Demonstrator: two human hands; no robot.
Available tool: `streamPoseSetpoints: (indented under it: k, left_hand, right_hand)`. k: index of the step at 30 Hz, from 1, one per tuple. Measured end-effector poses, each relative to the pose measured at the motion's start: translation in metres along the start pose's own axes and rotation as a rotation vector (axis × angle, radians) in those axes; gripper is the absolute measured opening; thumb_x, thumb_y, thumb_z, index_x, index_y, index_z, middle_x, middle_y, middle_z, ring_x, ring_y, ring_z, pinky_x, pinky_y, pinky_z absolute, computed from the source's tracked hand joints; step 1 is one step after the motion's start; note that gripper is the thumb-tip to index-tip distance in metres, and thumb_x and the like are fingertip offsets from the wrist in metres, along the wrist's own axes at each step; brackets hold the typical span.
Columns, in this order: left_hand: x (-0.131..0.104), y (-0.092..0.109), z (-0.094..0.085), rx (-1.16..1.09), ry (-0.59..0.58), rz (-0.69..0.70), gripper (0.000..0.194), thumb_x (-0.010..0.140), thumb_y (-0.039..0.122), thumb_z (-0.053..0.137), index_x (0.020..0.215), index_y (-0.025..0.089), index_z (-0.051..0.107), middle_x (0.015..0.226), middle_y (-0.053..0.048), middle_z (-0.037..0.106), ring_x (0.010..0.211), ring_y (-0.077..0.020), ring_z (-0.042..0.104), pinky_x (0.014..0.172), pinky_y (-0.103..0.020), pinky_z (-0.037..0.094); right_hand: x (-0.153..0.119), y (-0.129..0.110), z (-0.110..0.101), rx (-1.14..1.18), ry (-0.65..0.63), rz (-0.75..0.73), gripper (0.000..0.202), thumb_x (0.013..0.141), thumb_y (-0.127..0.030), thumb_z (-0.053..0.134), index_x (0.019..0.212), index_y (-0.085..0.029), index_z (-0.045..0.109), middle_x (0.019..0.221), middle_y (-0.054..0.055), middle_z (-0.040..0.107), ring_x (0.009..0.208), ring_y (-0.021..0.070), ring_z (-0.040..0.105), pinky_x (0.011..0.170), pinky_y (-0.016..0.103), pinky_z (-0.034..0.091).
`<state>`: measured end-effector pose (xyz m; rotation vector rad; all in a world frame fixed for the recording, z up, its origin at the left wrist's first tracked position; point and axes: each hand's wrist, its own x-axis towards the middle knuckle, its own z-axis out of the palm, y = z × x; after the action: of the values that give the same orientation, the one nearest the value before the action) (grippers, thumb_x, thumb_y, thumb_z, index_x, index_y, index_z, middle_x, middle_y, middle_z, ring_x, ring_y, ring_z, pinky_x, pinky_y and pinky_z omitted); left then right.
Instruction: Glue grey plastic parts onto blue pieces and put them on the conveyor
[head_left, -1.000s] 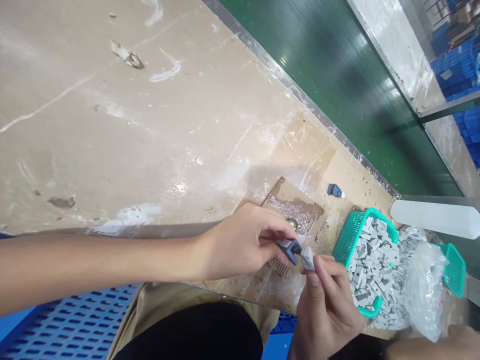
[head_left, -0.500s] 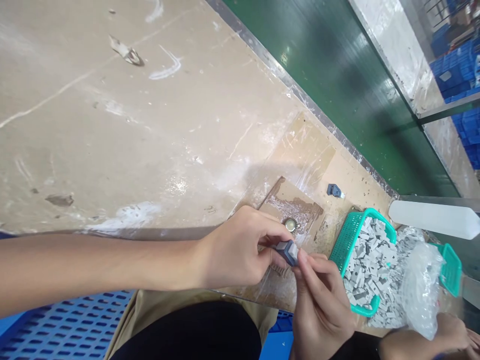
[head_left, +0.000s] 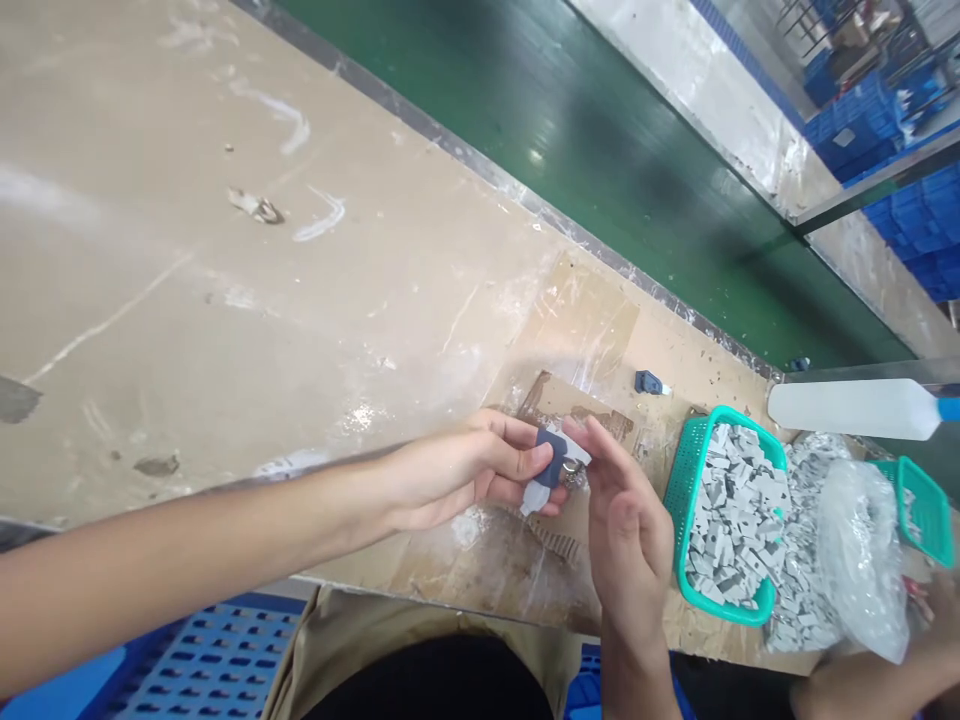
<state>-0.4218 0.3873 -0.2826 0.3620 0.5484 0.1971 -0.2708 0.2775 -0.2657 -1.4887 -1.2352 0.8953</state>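
My left hand [head_left: 499,465] pinches a small dark blue plastic part [head_left: 551,456] between thumb and fingers. A white flap sticks out of its upper right side and a translucent tab points down from it. My right hand [head_left: 630,525] is open beside it, fingers stretched upward, their tips at the white flap; whether they press on it I cannot tell. Just behind the part, a small round metal piece [head_left: 574,474] shows over a stained cardboard piece [head_left: 615,420]. A similar dark blue part [head_left: 648,382] with a whitish tip lies on the bench beyond.
A green basket [head_left: 681,510] full of small grey-white pieces stands at the right, with more pieces and a clear plastic bag [head_left: 859,550] beside it. Behind lies a white bottle [head_left: 847,408]. A green conveyor belt [head_left: 525,130] runs along the bench's far edge. Another person's arm [head_left: 877,680] reaches in lower right.
The dark blue part has been turned in my left hand, so its white flap and translucent tab show. My right hand has gone from a pinch on it to stretched fingers. The view has shifted.
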Motion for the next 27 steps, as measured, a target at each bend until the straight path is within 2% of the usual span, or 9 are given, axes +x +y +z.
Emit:
streamPoseSetpoints:
  k: [3,10,13,15,18,20,23,25,27]
  left_hand:
    - [-0.002,0.003,0.001,-0.094,0.015,-0.049,0.023,0.067,0.023,0.087,0.080,0.009,0.074,0.079,-0.006,0.070,0.072,-0.0171,0.070,0.073,-0.028,0.057]
    - [-0.007,-0.002,0.006,-0.154,0.058,-0.033,0.023,0.060,0.019,0.089,0.070,0.010,0.071,0.069,-0.004,0.068,0.064,-0.0170,0.068,0.065,-0.029,0.059]
    - [-0.008,0.002,0.006,-0.144,0.060,-0.030,0.024,0.057,0.017,0.090,0.071,0.010,0.072,0.069,-0.003,0.068,0.064,-0.0166,0.067,0.066,-0.029,0.059]
    - [-0.008,0.008,0.005,-0.089,0.047,-0.021,0.025,0.058,0.019,0.090,0.072,0.009,0.073,0.070,-0.004,0.068,0.065,-0.0156,0.066,0.068,-0.028,0.058]
    - [-0.008,0.018,0.000,0.114,0.053,0.061,0.024,0.068,0.028,0.087,0.079,0.011,0.076,0.076,-0.006,0.070,0.071,-0.0156,0.066,0.074,-0.028,0.056]
    - [-0.007,0.022,-0.005,0.288,0.091,0.178,0.026,0.074,0.030,0.084,0.093,0.015,0.078,0.084,-0.006,0.073,0.076,-0.0158,0.067,0.077,-0.026,0.054]
    - [-0.003,0.021,-0.011,0.490,0.159,0.329,0.038,0.080,0.030,0.081,0.117,0.026,0.073,0.094,-0.004,0.076,0.080,-0.0157,0.069,0.077,-0.024,0.053]
    - [0.001,0.018,-0.012,0.555,0.148,0.372,0.032,0.083,0.029,0.078,0.115,0.028,0.072,0.089,-0.003,0.076,0.079,-0.0152,0.071,0.074,-0.022,0.052]
    - [0.003,0.015,-0.007,0.499,0.095,0.370,0.022,0.082,0.032,0.079,0.103,0.026,0.074,0.080,-0.001,0.074,0.074,-0.0155,0.072,0.071,-0.021,0.054]
  right_hand:
    - [0.005,0.005,0.009,0.212,0.010,-0.015,0.047,0.104,-0.052,0.036,0.130,-0.026,0.065,0.134,0.011,0.066,0.124,0.0278,0.063,0.104,0.048,0.053]
    - [-0.004,0.006,0.027,0.049,0.146,-0.017,0.047,0.101,-0.050,0.040,0.116,-0.019,0.073,0.127,0.014,0.070,0.119,0.0296,0.066,0.099,0.048,0.055]
    - [-0.002,0.005,0.029,0.110,0.135,-0.059,0.040,0.102,-0.043,0.042,0.118,-0.022,0.072,0.126,0.011,0.070,0.119,0.0276,0.066,0.102,0.047,0.054]
    - [0.002,0.003,0.026,0.123,0.069,-0.084,0.038,0.103,-0.041,0.042,0.127,-0.026,0.067,0.132,0.008,0.067,0.125,0.0256,0.062,0.107,0.046,0.050]
    - [0.004,0.000,0.016,-0.005,-0.042,-0.104,0.046,0.104,-0.044,0.039,0.146,-0.029,0.050,0.150,0.005,0.053,0.140,0.0233,0.049,0.117,0.044,0.041]
    - [0.000,-0.002,0.002,-0.111,0.000,-0.122,0.050,0.104,-0.043,0.039,0.152,-0.029,0.040,0.156,0.003,0.045,0.145,0.0218,0.041,0.120,0.042,0.038]
    - [-0.016,-0.002,-0.026,-0.221,0.175,-0.111,0.045,0.104,-0.037,0.042,0.148,-0.032,0.046,0.152,0.000,0.051,0.142,0.0204,0.046,0.116,0.039,0.043]
    - [-0.034,0.001,-0.046,-0.279,0.305,-0.062,0.038,0.103,-0.033,0.046,0.140,-0.032,0.056,0.144,0.000,0.059,0.135,0.0204,0.054,0.110,0.037,0.048]
    - [-0.055,0.009,-0.066,-0.307,0.467,-0.020,0.034,0.101,-0.031,0.050,0.131,-0.029,0.064,0.135,0.002,0.066,0.128,0.0223,0.060,0.103,0.037,0.053]
